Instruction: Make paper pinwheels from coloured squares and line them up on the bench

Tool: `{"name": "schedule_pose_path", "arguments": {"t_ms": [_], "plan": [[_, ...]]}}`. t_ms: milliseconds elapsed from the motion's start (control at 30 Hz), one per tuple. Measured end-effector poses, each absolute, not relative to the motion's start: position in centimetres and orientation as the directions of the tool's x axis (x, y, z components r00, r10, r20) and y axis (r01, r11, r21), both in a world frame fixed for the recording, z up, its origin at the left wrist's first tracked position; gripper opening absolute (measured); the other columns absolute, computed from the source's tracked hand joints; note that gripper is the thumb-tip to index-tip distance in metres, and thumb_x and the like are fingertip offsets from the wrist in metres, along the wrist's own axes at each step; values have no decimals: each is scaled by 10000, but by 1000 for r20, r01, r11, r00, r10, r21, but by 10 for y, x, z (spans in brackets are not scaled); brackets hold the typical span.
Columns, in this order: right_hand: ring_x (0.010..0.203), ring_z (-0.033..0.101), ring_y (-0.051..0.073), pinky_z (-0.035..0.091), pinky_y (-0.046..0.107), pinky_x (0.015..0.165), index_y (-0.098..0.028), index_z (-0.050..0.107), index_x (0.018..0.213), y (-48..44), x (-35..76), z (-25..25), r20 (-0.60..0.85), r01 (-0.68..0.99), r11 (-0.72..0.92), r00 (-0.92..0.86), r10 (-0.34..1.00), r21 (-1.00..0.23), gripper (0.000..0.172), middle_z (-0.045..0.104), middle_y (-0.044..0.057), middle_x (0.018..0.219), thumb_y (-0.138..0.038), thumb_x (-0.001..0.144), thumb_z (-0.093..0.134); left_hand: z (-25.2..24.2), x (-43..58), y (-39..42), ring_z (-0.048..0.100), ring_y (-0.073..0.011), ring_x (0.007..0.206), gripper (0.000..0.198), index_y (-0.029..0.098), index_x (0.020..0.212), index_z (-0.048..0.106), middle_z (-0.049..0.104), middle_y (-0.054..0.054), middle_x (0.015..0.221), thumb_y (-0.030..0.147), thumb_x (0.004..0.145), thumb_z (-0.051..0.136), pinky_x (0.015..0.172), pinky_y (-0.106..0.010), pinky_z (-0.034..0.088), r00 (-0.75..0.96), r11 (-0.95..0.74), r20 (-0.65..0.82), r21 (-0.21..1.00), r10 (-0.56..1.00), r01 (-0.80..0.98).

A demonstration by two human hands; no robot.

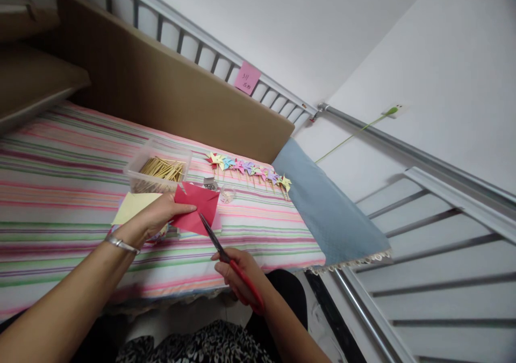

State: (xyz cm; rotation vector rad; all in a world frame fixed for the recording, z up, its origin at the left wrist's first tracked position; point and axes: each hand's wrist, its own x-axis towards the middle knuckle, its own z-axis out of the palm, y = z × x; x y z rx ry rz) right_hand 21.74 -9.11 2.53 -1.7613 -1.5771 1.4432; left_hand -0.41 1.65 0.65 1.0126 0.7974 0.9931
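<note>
My left hand (161, 212) pinches a square of red paper (200, 204) by its left side, thumb on top. Slits show near the paper's upper corners. In my right hand (239, 274) are scissors (246, 283) with red handles and dark blades. The blade tips touch or overlap the red paper near its middle; whether they are cutting I cannot tell. Under and beside my left hand lie a sheet of pale yellow paper (135, 207) and other coloured papers, partly hidden.
A clear plastic box (129, 172) holds many thin wooden sticks (161, 168). Behind the red paper sit a small box of metal pieces (209, 183) and a clear round container (228, 193). A row of paper pinwheels (248, 168) lies before the brown board (181, 89). Striped cloth (258, 218) covers the surface.
</note>
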Motion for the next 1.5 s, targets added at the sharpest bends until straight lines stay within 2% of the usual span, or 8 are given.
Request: {"name": "schedule_pose_path", "arguments": {"t_ms": [233, 433, 767, 1167, 1333, 1433, 1500], "plan": [[430, 424, 72, 335, 193, 437, -177, 645, 953, -93, 220, 25, -331, 532, -174, -214, 919, -829, 259, 479, -55, 532, -366, 779, 617, 6, -4, 17, 664, -207, 706, 271, 165, 857, 708, 747, -77, 862, 223, 600, 771, 630, -288, 509, 391, 269, -146, 922, 909, -279], [423, 391, 77, 313, 201, 430, -174, 642, 954, -90, 218, 20, -361, 534, -213, -188, 913, -818, 273, 426, -66, 504, -370, 765, 623, 9, -2, 16, 668, -199, 715, 272, 180, 852, 714, 749, -67, 867, 215, 591, 782, 625, -273, 507, 382, 274, -148, 913, 912, -303], [469, 395, 87, 342, 218, 493, -189, 652, 908, -89, 221, 15, -310, 516, -167, -204, 929, -840, 235, 419, -62, 522, -371, 760, 637, 7, -2, 17, 677, -204, 725, 273, 188, 852, 721, 753, -65, 861, 203, 589, 792, 661, -288, 520, 380, 287, -155, 903, 912, -321], [492, 380, 86, 335, 217, 495, -197, 663, 896, -89, 223, 9, -289, 517, -144, -213, 933, -844, 241, 461, -40, 600, -393, 760, 634, 7, -2, 18, 672, -212, 707, 283, 178, 859, 722, 751, -72, 843, 218, 586, 786, 636, -293, 516, 403, 296, -154, 901, 902, -318], [536, 412, 97, 348, 223, 539, -199, 672, 880, -85, 224, 9, -226, 628, -36, -226, 948, -778, 207, 492, -33, 628, -357, 755, 625, 4, -2, 19, 662, -207, 676, 234, 182, 809, 715, 748, -64, 810, 208, 584, 773, 607, -285, 501, 375, 287, -166, 912, 912, -293], [507, 386, 96, 339, 223, 526, -189, 667, 917, -87, 228, 14, -231, 702, 24, -266, 936, -712, 201, 447, -52, 555, -249, 739, 597, 1, -2, 20, 646, -196, 629, 192, 177, 770, 702, 738, -60, 767, 225, 594, 762, 563, -277, 480, 339, 262, -165, 928, 926, -265], [487, 375, 93, 331, 220, 512, -191, 664, 937, -91, 236, 14, -225, 742, 66, -285, 932, -667, 255, 433, -63, 524, -163, 700, 574, -1, -3, 21, 627, -187, 581, 153, 173, 717, 688, 723, -51, 702, 236, 595, 757, 528, -268, 461, 317, 266, -182, 932, 931, -246]]}}
